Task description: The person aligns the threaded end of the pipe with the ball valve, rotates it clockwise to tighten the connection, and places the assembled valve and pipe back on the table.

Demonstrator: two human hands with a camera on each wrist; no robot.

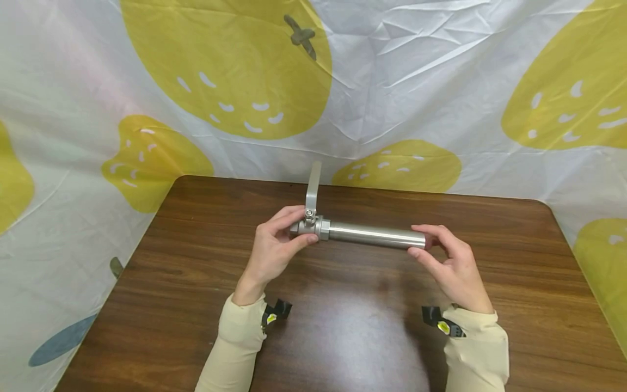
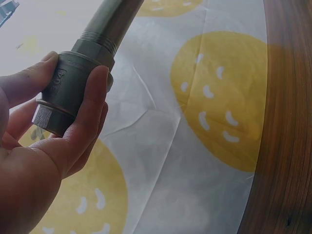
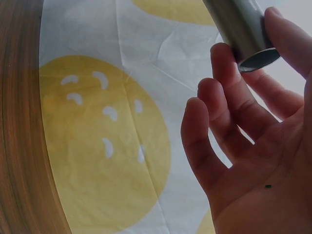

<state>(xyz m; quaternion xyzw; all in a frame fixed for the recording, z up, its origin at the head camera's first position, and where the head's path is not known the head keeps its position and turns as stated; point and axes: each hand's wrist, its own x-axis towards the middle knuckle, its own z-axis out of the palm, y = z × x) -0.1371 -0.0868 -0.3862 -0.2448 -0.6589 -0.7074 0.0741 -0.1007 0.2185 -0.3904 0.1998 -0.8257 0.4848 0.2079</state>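
Note:
A metal ball valve (image 1: 311, 226) with a long lever handle (image 1: 313, 185) is joined to a smooth steel pipe (image 1: 374, 235). My left hand (image 1: 274, 247) grips the valve body, thumb on the near side and fingers on the far side. In the left wrist view, threads show where the pipe (image 2: 109, 24) enters the valve's hex collar (image 2: 92, 51). My right hand (image 1: 453, 264) pinches the pipe's free end between thumb and fingertips. That pipe end (image 3: 258, 58) shows a round opening in the right wrist view. The lever points away from me.
The brown wooden table (image 1: 352, 337) lies under both hands. A white cloth (image 1: 416, 81) with yellow fruit shapes hangs along its back and sides. Black wrist straps (image 1: 269, 316) sit on both cream sleeves.

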